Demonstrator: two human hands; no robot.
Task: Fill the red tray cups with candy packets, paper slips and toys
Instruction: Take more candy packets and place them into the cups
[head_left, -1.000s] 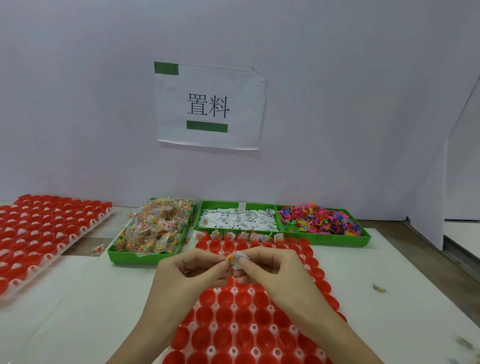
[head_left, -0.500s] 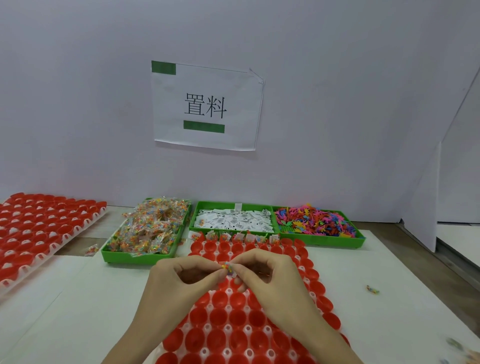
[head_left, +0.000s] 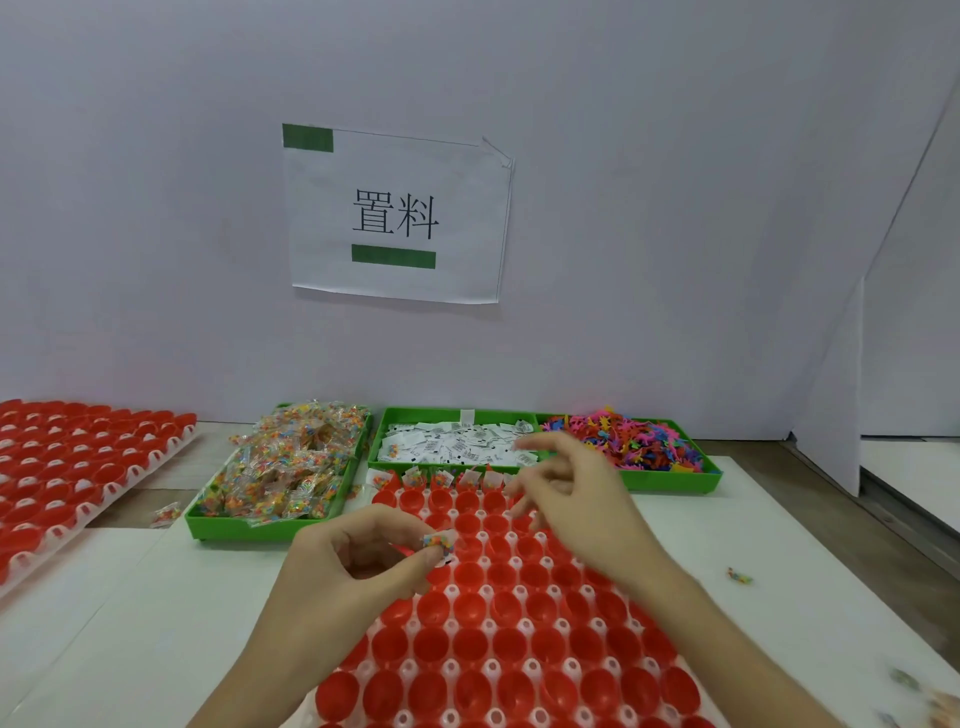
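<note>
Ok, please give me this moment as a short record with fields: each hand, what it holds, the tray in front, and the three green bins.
left hand: pinches a candy packet over the red tray
right hand: fingers spread, holds nothing, above the tray's far end
red tray: far row holds packets, nearer cups look empty
left bin: candy packets
middle bin: paper slips
right bin: coloured toys
second red tray: far left
</note>
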